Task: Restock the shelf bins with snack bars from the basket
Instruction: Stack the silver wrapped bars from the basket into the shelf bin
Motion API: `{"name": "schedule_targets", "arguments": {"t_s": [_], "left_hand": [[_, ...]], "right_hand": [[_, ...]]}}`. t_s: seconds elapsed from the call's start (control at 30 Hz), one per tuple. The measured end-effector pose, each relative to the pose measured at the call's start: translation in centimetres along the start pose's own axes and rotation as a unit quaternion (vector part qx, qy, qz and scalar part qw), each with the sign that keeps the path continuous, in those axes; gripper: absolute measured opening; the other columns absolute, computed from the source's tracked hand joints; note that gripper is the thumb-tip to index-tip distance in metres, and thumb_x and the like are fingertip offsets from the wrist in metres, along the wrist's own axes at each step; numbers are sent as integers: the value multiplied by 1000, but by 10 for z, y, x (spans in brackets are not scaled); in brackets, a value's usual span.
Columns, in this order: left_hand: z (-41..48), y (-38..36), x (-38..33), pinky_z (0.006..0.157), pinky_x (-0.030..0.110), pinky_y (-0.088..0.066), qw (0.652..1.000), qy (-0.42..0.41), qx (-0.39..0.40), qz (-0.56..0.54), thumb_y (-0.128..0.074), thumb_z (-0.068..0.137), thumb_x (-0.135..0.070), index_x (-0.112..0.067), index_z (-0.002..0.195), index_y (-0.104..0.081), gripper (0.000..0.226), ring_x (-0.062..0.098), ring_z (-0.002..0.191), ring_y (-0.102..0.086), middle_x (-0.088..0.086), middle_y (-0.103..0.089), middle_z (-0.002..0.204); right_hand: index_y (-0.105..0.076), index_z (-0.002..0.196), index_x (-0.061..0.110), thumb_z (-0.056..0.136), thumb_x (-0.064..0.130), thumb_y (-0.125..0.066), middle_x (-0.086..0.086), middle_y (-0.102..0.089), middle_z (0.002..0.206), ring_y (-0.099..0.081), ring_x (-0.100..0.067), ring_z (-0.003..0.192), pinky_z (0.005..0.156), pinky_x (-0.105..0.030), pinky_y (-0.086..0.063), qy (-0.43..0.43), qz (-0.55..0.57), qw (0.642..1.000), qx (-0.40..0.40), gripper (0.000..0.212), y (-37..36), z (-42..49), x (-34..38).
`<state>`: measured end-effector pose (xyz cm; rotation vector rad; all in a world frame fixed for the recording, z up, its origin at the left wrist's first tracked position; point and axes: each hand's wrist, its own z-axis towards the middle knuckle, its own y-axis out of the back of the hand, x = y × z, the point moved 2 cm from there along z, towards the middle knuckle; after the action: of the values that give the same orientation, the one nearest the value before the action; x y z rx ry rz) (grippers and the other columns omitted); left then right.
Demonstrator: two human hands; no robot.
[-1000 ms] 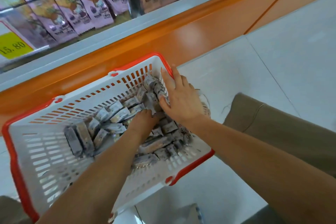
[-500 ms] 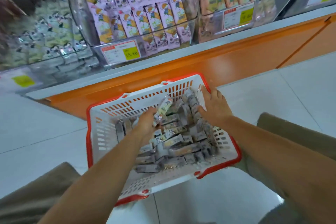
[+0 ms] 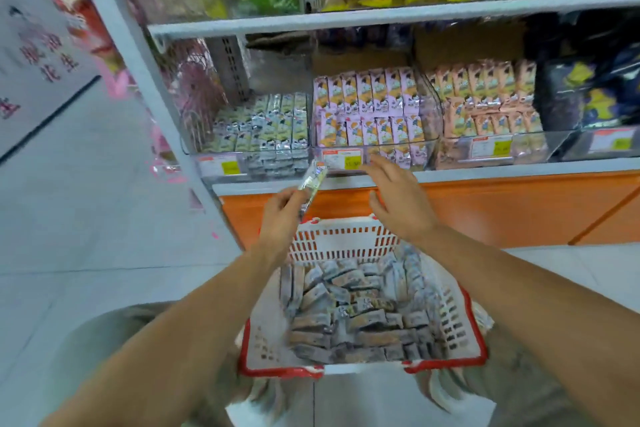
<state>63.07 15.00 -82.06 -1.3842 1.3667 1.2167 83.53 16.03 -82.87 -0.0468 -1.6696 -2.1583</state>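
Seems early in the restock, judging by the load. Heaped in the white slatted plastic basket with the red rim point(image 3: 478, 333), low between the knees and just before the orange shelf base point(image 3: 502, 208): a deep pile of grey-silver wrapped snack bars point(image 3: 353, 315), far from emptied. Stacked already in the clear plastic shelf bin on the left point(image 3: 242, 168): rows of what look like the same silvery-green bars, with bare space behind them near the back. How much more fits there cannot be told through the blur. Left to do, most likely: carrying the pile across, a bar or a few at a time.

Left grip point(image 3: 280, 217) raised above the basket's far wall, pinched on the lower end of one silvery-green wrapped bar point(image 3: 313, 180). Bar tilted up and to the right, upper end just below that bin's front lip, not yet inside. Right grip point(image 3: 398, 204) lifted alongside, fingers spread and apart, holding nothing, fingertips near the price label on the neighbouring clear bin of pink packets point(image 3: 429, 135). Both forearms stretched forward over the basket.
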Motion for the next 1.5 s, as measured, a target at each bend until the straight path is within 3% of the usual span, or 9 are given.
{"name": "schedule_targets", "arguments": {"t_s": [0.13,0.27,0.7,0.9,0.97,1.07,1.27,1.37,1.5], "left_hand": [[14,29,-34,47,10,-33,995,-66,-68,17,-56,96,-22,-10,81,-54,19,5,59,-37,-3,-43,69],[46,55,-58,53,32,-21,981,-109,-114,112,-52,90,-21,-10,67,-38,29,16,56,-27,4,-31,61],[172,75,-65,48,31,-20,932,-36,-124,339,-45,98,-27,-13,59,-32,44,21,50,-31,4,-33,54],[182,69,-51,58,35,-41,873,-48,-102,475,-44,96,-29,-7,75,-46,31,34,66,-53,5,-42,59],[182,67,-51,70,39,-49,857,-60,-93,504,-42,97,-31,-5,76,-52,35,39,84,-60,14,-54,69],[185,70,-47,81,44,-50,846,-69,-85,521,-40,97,-32,-10,66,-45,39,42,98,-57,27,-62,97],[176,71,-48,88,43,-44,839,-87,-58,534,-32,102,-27,-2,87,-57,38,39,101,-54,25,-63,104],[155,68,-54,95,41,-34,824,-148,-117,535,-39,99,-25,-6,123,-59,36,36,116,-42,21,-54,121],[117,50,-57,87,40,-39,810,-338,-161,452,-47,90,-14,-10,114,-63,29,29,101,-45,12,-56,108]], "right_hand": [[-37,146,18,98,20,-47,-6,-27,157,-32,-26,141,112,-46,-32,-6,3,1000,-8,49,9,34,21],[-35,147,18,97,22,-47,-7,-25,158,-36,-29,137,109,-45,-36,-26,-15,1000,-5,51,13,77,33],[-27,151,18,102,35,-32,-10,-15,161,-26,-29,144,112,-47,-31,-38,-51,997,34,53,-31,157,11],[-29,150,19,96,43,-21,-9,-23,159,-28,-27,144,113,-46,-32,-40,-61,997,17,59,-37,156,9],[-29,150,19,96,43,-21,-9,-24,159,-28,-26,144,112,-46,-33,-40,-62,997,14,59,-37,156,9],[-28,151,19,100,40,-26,-9,-23,159,-26,-26,144,112,-46,-32,-42,-65,997,13,55,-37,155,9],[-24,152,19,101,40,-27,-9,-20,160,-23,-27,146,115,-48,-31,-41,-57,997,28,55,-36,154,9],[-19,154,20,103,36,-30,-8,-12,162,-17,-25,148,117,-47,-26,-36,-22,999,19,55,-32,151,11],[-22,153,20,101,27,-38,-5,-16,162,-18,-22,148,118,-47,-23,-2,49,998,-41,56,-19,135,14]]}}
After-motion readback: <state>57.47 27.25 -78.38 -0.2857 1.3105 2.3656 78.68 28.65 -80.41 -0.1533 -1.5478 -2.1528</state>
